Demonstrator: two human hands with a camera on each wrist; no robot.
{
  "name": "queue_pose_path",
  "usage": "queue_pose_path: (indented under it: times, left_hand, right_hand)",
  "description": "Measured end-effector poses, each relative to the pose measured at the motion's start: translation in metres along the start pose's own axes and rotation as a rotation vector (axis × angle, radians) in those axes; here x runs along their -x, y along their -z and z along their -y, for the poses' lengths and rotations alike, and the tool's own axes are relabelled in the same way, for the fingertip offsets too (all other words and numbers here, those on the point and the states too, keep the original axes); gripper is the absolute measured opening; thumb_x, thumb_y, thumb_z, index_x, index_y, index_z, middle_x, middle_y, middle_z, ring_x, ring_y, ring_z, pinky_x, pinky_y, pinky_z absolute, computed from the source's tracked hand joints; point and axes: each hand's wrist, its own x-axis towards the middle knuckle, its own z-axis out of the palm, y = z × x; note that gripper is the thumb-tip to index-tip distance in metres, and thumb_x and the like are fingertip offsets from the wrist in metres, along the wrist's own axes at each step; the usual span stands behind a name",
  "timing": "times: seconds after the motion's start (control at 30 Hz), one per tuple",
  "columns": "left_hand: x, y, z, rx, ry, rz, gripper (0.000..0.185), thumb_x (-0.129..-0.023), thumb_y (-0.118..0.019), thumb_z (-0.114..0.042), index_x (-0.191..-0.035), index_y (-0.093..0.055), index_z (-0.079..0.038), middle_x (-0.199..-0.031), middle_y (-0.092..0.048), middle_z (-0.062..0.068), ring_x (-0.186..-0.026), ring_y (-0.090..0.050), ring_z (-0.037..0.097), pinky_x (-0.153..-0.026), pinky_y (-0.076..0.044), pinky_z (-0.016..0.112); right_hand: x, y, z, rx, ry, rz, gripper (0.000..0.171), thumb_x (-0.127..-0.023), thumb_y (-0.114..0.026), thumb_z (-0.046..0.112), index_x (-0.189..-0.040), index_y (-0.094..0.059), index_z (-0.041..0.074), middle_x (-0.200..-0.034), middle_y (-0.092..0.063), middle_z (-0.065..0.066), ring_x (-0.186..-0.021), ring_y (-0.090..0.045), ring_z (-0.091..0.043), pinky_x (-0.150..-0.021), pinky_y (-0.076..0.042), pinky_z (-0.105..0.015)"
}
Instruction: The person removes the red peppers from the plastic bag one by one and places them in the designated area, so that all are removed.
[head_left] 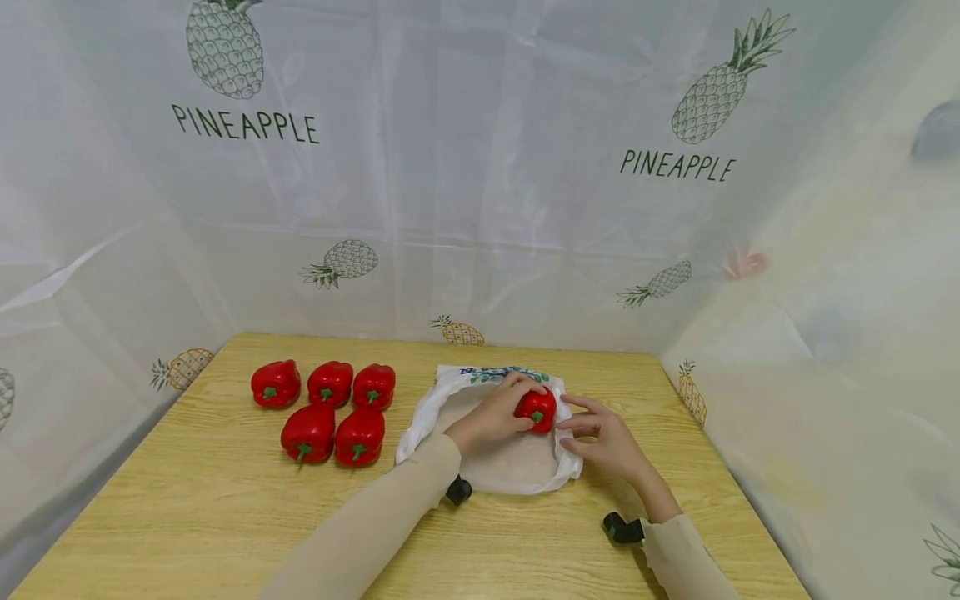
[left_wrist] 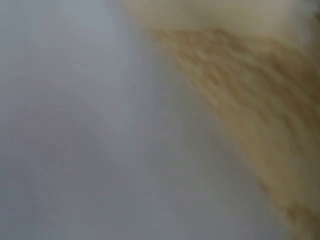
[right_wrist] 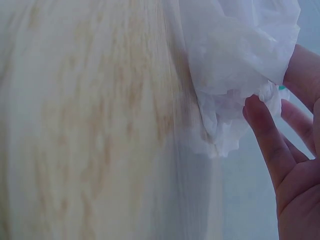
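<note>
A red bell pepper [head_left: 537, 412] with a green stem sits over the right part of an opened white plastic bag [head_left: 517, 478]. My left hand [head_left: 496, 414] reaches across the bag and grips this pepper, fingers over its top and thumb low on its near side. At the bag's right rim is my right hand [head_left: 604, 437], its fingers spread and fairly straight. In the right wrist view, the right fingertips [right_wrist: 256, 104] touch the crumpled bag edge [right_wrist: 240, 75]. A blurred white surface fills most of the left wrist view, hiding the left hand.
Several red bell peppers [head_left: 308, 432] stand in two rows left of the bag on the wooden table [head_left: 225, 517]. White pineapple-print sheeting [head_left: 480, 183] hangs behind and at both sides. Small black devices [head_left: 621, 529] show by each wrist.
</note>
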Motion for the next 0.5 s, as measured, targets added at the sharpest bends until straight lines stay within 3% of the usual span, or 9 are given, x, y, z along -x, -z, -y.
queue_pose_path:
  times: [0.5]
  left_hand:
    - [-0.0002, 0.0001, 0.0077, -0.02, -0.043, -0.017, 0.048, -0.098, -0.078, -0.013, -0.141, -0.06, -0.024, -0.148, -0.044, 0.002, -0.129, -0.059, 0.025, -0.106, -0.055, 0.035]
  right_hand:
    - [0.0005, 0.0007, 0.0036, 0.02, 0.012, -0.008, 0.02, -0.092, -0.083, 0.004, -0.111, -0.082, 0.004, -0.154, -0.054, -0.019, -0.112, -0.073, -0.029, -0.087, -0.064, -0.045]
